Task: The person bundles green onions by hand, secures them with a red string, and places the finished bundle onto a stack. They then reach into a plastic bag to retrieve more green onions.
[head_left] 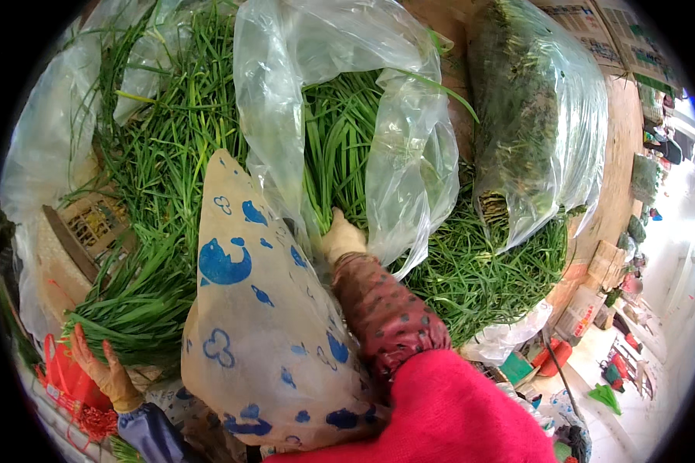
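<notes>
My right hand (344,238), in a pale glove, reaches into the mouth of a clear plastic bag (272,85). Its fingers are closed at the lower end of a bunch of long green leaves (340,147), which look like Chinese chives. A spotted dark-red oversleeve (386,305) covers that forearm below a bright red sleeve (455,409). To its left, a beige waterproof sheet with blue cartoon prints, apparently an apron (266,363), rises to a point and hides what lies behind it. My left hand does not show.
Loose chives (177,116) lie to the left, and more (494,278) to the right. A filled plastic bag (540,116) stands at the far right. Another person's gloved hand (104,370), with a blue sleeve, is beside a red bag (68,378) at lower left.
</notes>
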`<move>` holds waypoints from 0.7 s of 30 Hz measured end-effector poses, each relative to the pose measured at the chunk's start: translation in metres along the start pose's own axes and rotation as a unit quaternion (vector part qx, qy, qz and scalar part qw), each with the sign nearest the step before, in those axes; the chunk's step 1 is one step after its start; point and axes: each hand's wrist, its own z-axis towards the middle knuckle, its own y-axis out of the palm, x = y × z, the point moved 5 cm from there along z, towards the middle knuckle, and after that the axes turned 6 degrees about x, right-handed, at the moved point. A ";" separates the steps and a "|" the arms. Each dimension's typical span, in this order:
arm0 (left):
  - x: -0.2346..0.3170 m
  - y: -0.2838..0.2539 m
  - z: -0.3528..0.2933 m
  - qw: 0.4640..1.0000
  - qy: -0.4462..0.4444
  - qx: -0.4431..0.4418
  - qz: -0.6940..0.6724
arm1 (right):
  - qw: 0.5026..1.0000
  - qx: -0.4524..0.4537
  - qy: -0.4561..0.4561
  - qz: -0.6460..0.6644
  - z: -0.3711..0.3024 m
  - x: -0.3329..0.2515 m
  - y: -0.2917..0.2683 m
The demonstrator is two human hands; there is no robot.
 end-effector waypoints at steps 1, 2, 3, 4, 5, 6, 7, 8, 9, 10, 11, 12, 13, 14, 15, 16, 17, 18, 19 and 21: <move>0.025 -0.018 0.012 0.998 -0.048 0.011 -0.048 | 0.999 -0.028 -0.023 -0.018 0.007 0.007 -0.007; 0.053 -0.037 0.023 0.998 -0.026 0.012 -0.047 | 0.999 -0.021 -0.035 0.017 0.007 0.006 -0.015; 0.081 -0.057 0.034 0.999 -0.006 0.013 -0.044 | 0.995 -0.035 -0.085 0.045 0.006 0.006 -0.024; 0.109 -0.076 0.043 0.999 0.014 0.013 -0.041 | 0.987 -0.049 -0.135 0.072 0.006 0.007 -0.031; 0.141 -0.088 0.055 0.994 0.034 -0.001 -0.100 | 0.971 -0.117 -0.155 0.139 0.008 0.016 -0.035; 0.172 -0.096 0.067 0.986 0.057 -0.015 -0.158 | 0.957 -0.155 -0.145 0.196 0.010 0.023 -0.038; 0.199 -0.097 0.076 0.975 0.055 -0.041 -0.213 | 0.939 -0.191 -0.131 0.253 0.012 0.033 -0.039; 0.227 -0.094 0.084 0.959 0.054 -0.069 -0.269 | 0.917 -0.224 -0.115 0.309 0.011 0.040 -0.041; 0.264 -0.093 0.090 0.941 0.097 -0.118 -0.301 | 0.877 -0.268 -0.082 0.390 -0.005 0.028 -0.049; 0.308 -0.084 0.097 0.912 0.144 -0.174 -0.342 | 0.868 -0.275 -0.097 0.403 -0.011 0.031 -0.058; 0.348 -0.077 0.099 0.893 0.216 -0.227 -0.322 | 0.855 -0.287 -0.121 0.415 -0.017 0.029 -0.065; 0.384 -0.062 0.097 0.866 0.287 -0.280 -0.300 | 0.847 -0.301 -0.125 0.419 -0.011 0.034 -0.061; 0.422 -0.040 0.088 0.822 0.361 -0.246 -0.365 | 0.843 -0.305 -0.120 0.427 -0.002 0.051 -0.062; 0.437 -0.034 0.083 0.813 0.342 -0.254 -0.398 | 0.829 -0.334 -0.147 0.424 -0.005 0.032 -0.060; 0.447 -0.005 0.076 0.800 0.328 -0.298 -0.403 | 0.830 -0.336 -0.133 0.425 -0.001 0.028 -0.057; 0.453 0.027 0.074 0.812 0.168 -0.471 -0.301 | 0.830 -0.342 -0.122 0.424 0.001 0.020 -0.054; 0.462 0.062 0.066 0.815 0.181 -0.519 -0.182 | 0.833 -0.338 -0.094 0.427 0.006 0.031 -0.052; 0.461 0.089 0.058 0.809 0.188 -0.554 -0.053 | 0.834 -0.339 -0.072 0.429 0.006 0.035 -0.053; 0.454 0.107 0.052 0.793 0.124 -0.593 -0.066 | 0.797 -0.349 -0.033 0.492 0.004 0.039 -0.056; 0.426 0.133 0.051 0.759 -0.021 -0.642 -0.106 | 0.776 -0.363 -0.062 0.512 -0.015 0.027 -0.088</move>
